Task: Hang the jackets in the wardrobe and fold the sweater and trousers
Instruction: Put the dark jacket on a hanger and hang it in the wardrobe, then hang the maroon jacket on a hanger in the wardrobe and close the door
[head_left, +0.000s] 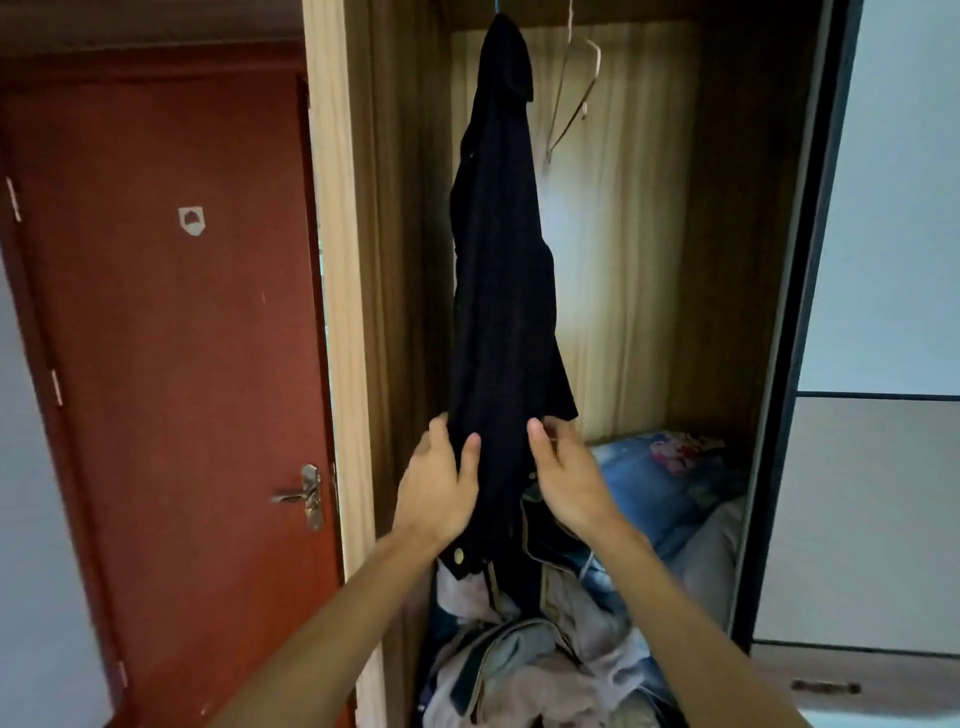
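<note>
Just one dark jacket (498, 286), hanging above the fingers. Pinched low by two: left hand (436, 488), right hand (566, 478).

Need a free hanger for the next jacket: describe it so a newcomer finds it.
Look inside the wardrobe right of the red door. At its top, right of the dark jacket, hangs a thin wire hanger, the only bare one.

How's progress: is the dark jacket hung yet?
Hung: the dark jacket dangles high inside the wardrobe; left hand and right hand hold it low.
</note>
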